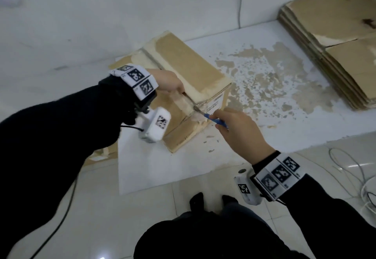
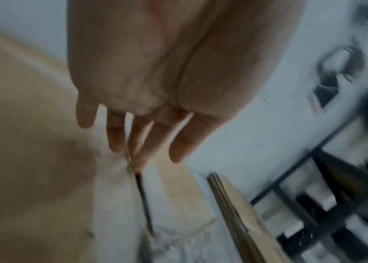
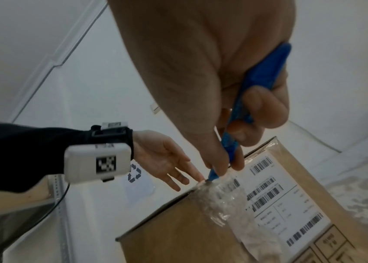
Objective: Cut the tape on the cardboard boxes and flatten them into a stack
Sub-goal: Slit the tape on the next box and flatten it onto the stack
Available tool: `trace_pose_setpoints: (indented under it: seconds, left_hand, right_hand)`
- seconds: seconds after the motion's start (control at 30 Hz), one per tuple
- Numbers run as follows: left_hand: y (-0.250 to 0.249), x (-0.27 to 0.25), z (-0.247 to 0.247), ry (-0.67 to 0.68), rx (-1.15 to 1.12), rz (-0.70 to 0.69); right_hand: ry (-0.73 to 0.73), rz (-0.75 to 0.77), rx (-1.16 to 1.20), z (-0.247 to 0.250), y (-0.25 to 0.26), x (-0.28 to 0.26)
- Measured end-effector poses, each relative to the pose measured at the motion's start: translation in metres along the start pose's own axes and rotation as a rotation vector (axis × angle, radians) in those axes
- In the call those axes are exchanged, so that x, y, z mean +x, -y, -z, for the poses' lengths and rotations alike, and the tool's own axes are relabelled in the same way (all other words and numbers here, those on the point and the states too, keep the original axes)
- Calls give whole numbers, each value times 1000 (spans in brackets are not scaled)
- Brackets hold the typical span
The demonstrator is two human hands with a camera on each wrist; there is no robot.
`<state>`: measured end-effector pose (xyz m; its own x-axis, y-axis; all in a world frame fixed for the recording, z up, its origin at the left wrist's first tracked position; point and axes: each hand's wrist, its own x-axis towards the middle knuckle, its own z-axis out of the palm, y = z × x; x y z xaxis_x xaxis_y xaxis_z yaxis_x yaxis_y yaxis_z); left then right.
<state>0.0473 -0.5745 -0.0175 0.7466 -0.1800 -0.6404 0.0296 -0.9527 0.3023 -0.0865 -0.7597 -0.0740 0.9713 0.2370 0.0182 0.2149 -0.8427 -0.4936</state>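
A taped cardboard box (image 1: 179, 71) (image 3: 178, 229) sits on a white table (image 1: 264, 40). My right hand (image 1: 234, 128) (image 3: 223, 106) grips a blue utility knife (image 1: 216, 121) (image 3: 252, 92), whose tip sits in the clear tape (image 3: 221, 197) at the box's near top edge, beside a white barcode label (image 3: 279, 195). My left hand (image 1: 171, 83) (image 2: 133, 124) (image 3: 167, 163) lies on the box top with straight fingers at the centre seam (image 2: 143, 195), just behind the blade. The left wrist view is blurred.
A stack of flattened cardboard (image 1: 333, 44) (image 2: 241, 213) lies at the table's right rear. The white surface between is worn with brown patches (image 1: 274, 79). Cables (image 1: 358, 173) lie on the tiled floor at right, and my feet (image 1: 211, 201) stand near the table edge.
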Motion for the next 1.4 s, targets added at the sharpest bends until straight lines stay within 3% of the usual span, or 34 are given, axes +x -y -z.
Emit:
trace_pose_setpoints:
  seconds: [0.17, 0.33, 0.5, 0.63, 0.8, 0.9, 1.0, 1.1, 1.23, 1.33, 1.4]
  left_hand:
    - [-5, -3, -25, -214, -666, 186]
    - [-16, -3, -43, -404, -1046, 315]
    - [-34, 2, -51, -472, -843, 401]
    - [-32, 4, -49, -425, -761, 351]
    - [-26, 7, -50, -430, -868, 300]
    - [-30, 4, -50, -474, -955, 326]
    - [-35, 1, -54, -580, -700, 308]
    - [-38, -3, -52, -594, -468, 229]
    - [-27, -22, -32, -347, -135, 147]
    - [-13, -32, -12, -362, 212, 143]
    - [-6, -30, -4, -397, 367, 182]
  right_hand:
    - [24, 48, 68, 4, -14, 4]
    - [46, 125, 128, 4, -23, 9]
    - [33, 212, -74, 15, -28, 6]
    - [28, 272, -91, 14, -33, 18]
    - [-13, 230, -193, 13, -21, 31]
    - [20, 180, -96, 38, -48, 28]
    - [109, 156, 158, 61, -78, 13]
    - [37, 2, 427, 73, -95, 21]
    - [-132, -77, 412, 85, -111, 64]
    - [-199, -159, 334, 89, -122, 87]
    - [-114, -253, 417, 81, -123, 88]
